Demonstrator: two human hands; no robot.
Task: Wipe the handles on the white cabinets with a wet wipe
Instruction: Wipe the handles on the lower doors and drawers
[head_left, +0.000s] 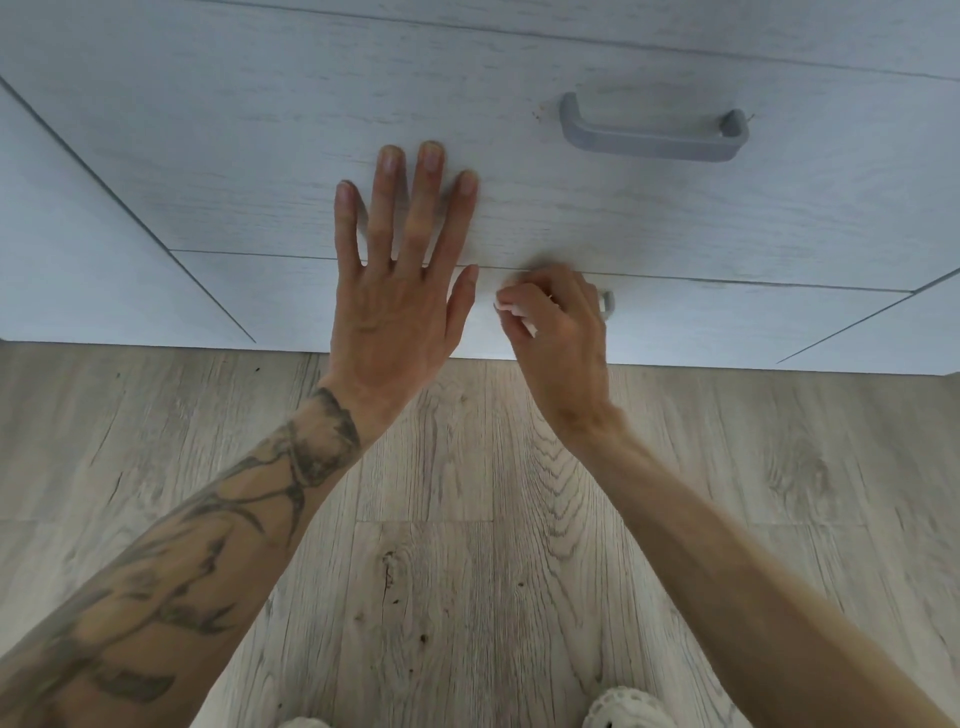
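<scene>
Head view: wet wipe pinched in right hand.

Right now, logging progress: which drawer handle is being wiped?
The lower handle, mostly hidden behind the right hand holding the wet wipe; the upper handle is untouched.

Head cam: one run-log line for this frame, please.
stage: wiping lower handle | right hand: wet wipe pinched, on handle | left hand: flat on drawer front | upper handle: untouched
</scene>
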